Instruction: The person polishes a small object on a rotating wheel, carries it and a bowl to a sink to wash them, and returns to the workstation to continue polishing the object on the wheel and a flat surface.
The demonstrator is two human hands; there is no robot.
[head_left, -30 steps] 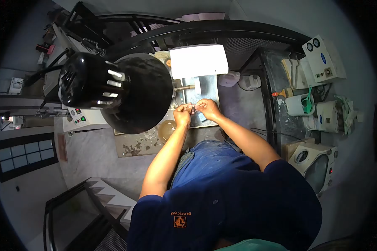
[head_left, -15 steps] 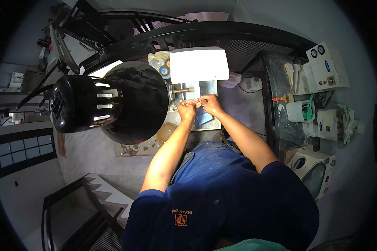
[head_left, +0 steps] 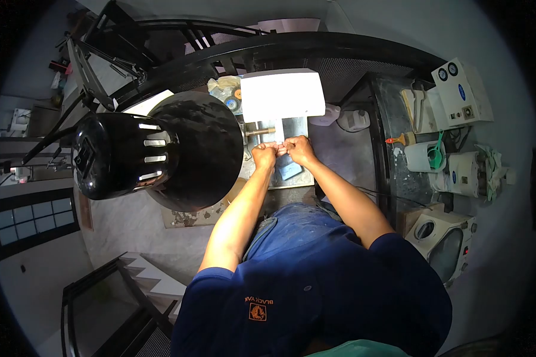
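Note:
My left hand [head_left: 264, 157] and my right hand [head_left: 300, 151] meet fingertip to fingertip in front of a metal spindle [head_left: 261, 132]. Both have their fingers closed around something small and pale between them, too small to make out. Above them is a bright white box-shaped cover [head_left: 282, 95]. Below the fingers, in a pale tray [head_left: 304, 179], lies a blue block [head_left: 290, 172].
A large black lamp [head_left: 202, 149] hangs close on the left. Behind it is a bag with small wheels [head_left: 227, 95]. On the right bench are a white container with a green scoop [head_left: 420, 157], a brush [head_left: 406, 138] and a gauge box [head_left: 461, 92].
The whole view has shifted slightly, and the lamp sits a little lower in it. My hands remain together at the same place by the spindle.

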